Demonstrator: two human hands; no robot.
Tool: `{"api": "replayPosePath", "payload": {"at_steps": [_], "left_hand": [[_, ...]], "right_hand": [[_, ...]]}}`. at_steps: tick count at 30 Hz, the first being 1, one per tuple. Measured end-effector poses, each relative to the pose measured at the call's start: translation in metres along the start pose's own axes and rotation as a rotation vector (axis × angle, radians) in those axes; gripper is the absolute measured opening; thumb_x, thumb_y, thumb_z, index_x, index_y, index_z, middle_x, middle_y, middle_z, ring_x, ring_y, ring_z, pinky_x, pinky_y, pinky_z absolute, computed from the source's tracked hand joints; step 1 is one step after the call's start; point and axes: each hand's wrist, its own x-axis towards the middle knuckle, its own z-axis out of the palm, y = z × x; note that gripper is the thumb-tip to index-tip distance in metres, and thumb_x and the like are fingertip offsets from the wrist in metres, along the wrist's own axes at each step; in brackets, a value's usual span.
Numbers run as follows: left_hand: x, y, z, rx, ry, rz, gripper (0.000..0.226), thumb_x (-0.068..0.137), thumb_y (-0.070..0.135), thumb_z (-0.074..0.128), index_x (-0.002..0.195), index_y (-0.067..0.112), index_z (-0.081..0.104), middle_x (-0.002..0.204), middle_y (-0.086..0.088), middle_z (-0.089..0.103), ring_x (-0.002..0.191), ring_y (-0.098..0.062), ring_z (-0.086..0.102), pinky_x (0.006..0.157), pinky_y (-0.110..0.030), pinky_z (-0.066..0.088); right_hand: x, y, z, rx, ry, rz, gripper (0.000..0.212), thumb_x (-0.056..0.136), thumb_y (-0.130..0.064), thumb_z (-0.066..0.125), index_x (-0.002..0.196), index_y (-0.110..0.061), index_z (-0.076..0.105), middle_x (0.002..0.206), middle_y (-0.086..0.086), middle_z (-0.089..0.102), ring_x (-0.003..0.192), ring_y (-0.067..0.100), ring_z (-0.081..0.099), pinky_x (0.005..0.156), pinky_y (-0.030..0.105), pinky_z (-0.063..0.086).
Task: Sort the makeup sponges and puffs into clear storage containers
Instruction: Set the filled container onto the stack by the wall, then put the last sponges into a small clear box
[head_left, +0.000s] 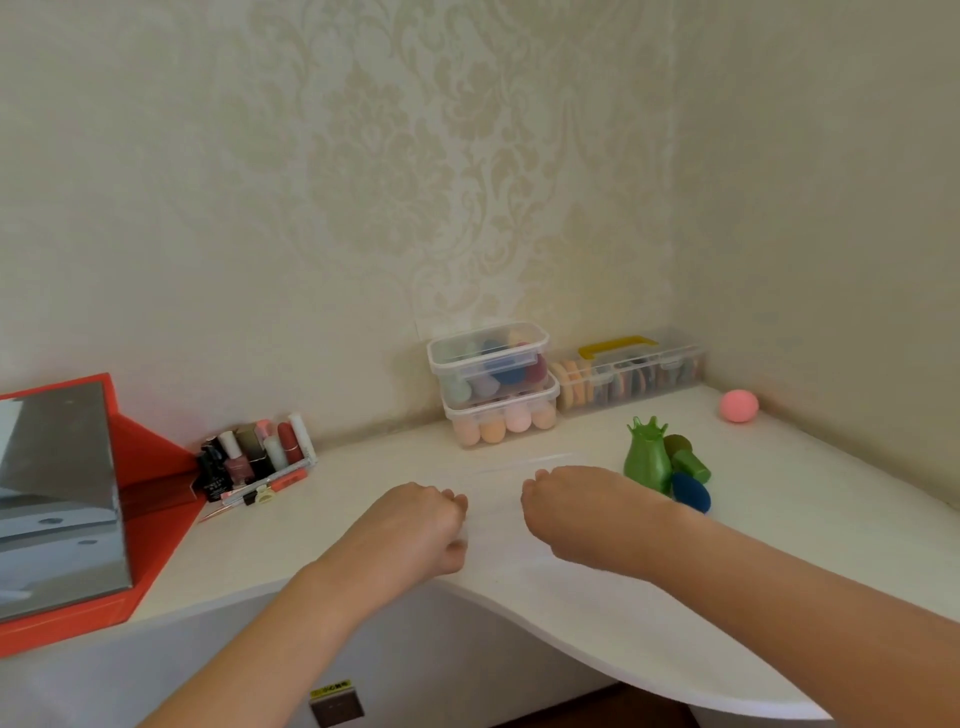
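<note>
Far clear boxes (488, 358) hold most sponges. A pink sponge (738, 405) far right and a blue sponge (691, 492) by your right hand (582, 512) remain loose. Your left hand (421, 525) and right are curled; I cannot tell if they grip anything.

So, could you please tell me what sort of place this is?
Most likely a dressing table in a corner of a home: patterned wallpaper, a red-framed mirror, nail polish bottles and clear boxes of makeup sponges.
</note>
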Motion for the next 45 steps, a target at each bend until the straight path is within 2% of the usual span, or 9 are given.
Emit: {"api": "replayPosePath", "payload": {"at_steps": [6,9,13,18,23,28,32,41,45], "left_hand": [[-0.004,-0.01,-0.006,-0.151,0.01,-0.004,0.05,0.089,0.044,0.041,0.123,0.01,0.054,0.076,-0.009,0.055,0.076,-0.023,0.044,0.074,-0.034,0.042],[-0.005,-0.015,-0.002,-0.251,0.077,0.005,0.084,0.066,0.061,0.016,0.116,0.01,0.059,0.094,-0.016,0.066,0.078,-0.025,0.053,0.077,-0.035,0.044],[-0.006,-0.021,-0.003,-0.347,0.115,-0.023,0.086,0.06,0.063,0.014,0.109,0.012,0.064,0.101,-0.013,0.067,0.087,-0.026,0.061,0.078,-0.031,0.046],[-0.003,-0.03,-0.026,-0.51,0.155,-0.104,0.027,0.084,0.034,0.056,0.065,0.016,0.049,0.059,-0.005,0.037,0.061,-0.02,0.038,0.055,-0.032,0.024],[0.013,-0.049,-0.027,-0.872,0.343,-0.2,0.016,0.084,0.032,0.067,0.098,0.025,0.065,0.086,0.004,0.066,0.081,-0.017,0.063,0.073,-0.028,0.046],[0.039,-0.064,0.003,-1.542,0.576,-0.563,0.022,0.08,0.02,0.074,0.082,0.016,0.053,0.09,-0.012,0.062,0.072,-0.031,0.069,0.065,-0.035,0.058],[0.042,-0.058,0.053,-1.816,0.521,-0.813,0.017,0.086,0.009,0.067,0.1,0.001,0.064,0.081,-0.006,0.066,0.058,-0.015,0.068,0.063,-0.029,0.058],[0.048,-0.037,0.071,-1.476,0.196,-0.738,0.026,0.095,0.032,0.05,0.084,0.014,0.066,0.087,-0.006,0.064,0.092,-0.023,0.059,0.077,-0.03,0.043],[0.041,-0.017,0.051,-1.605,0.294,-0.727,0.055,0.096,0.049,0.038,0.144,0.022,0.037,0.151,0.001,0.034,0.14,-0.02,0.03,0.116,-0.037,0.021]], "right_hand": [[-0.015,0.015,0.01,0.31,0.094,0.104,0.03,0.096,-0.023,0.047,0.124,-0.011,0.05,0.115,0.007,0.06,0.098,0.024,0.057,0.078,0.033,0.048],[-0.025,0.011,0.034,0.477,0.299,0.142,0.049,0.097,-0.026,0.049,0.144,-0.02,0.036,0.149,0.001,0.039,0.134,0.019,0.04,0.112,0.023,0.026],[-0.028,0.001,0.058,0.561,0.655,0.231,0.074,0.08,-0.024,0.074,0.143,-0.021,0.035,0.145,0.007,0.04,0.135,0.024,0.038,0.11,0.03,0.028],[-0.031,-0.006,0.066,0.38,0.891,0.37,0.081,0.058,-0.035,0.088,0.123,-0.016,0.043,0.128,0.009,0.038,0.118,0.025,0.039,0.093,0.035,0.046],[-0.024,-0.002,0.082,0.29,0.875,0.324,0.05,0.061,-0.028,0.087,0.104,-0.019,0.061,0.106,0.001,0.059,0.099,0.02,0.054,0.079,0.033,0.053],[-0.019,-0.002,0.09,0.394,0.825,0.297,0.032,0.062,-0.018,0.087,0.087,-0.02,0.068,0.08,-0.006,0.064,0.07,0.016,0.062,0.063,0.024,0.051],[-0.019,-0.001,0.09,0.416,0.814,0.296,0.03,0.063,-0.018,0.086,0.086,-0.019,0.067,0.081,-0.006,0.063,0.071,0.015,0.062,0.064,0.021,0.05],[-0.019,0.004,0.093,0.51,0.75,0.394,0.028,0.068,-0.013,0.08,0.091,-0.019,0.065,0.087,-0.006,0.063,0.08,0.016,0.063,0.068,0.024,0.053],[-0.025,0.005,0.088,0.546,0.804,0.397,0.032,0.078,-0.007,0.066,0.108,-0.017,0.062,0.11,-0.003,0.059,0.106,0.012,0.055,0.09,0.017,0.042]]}}
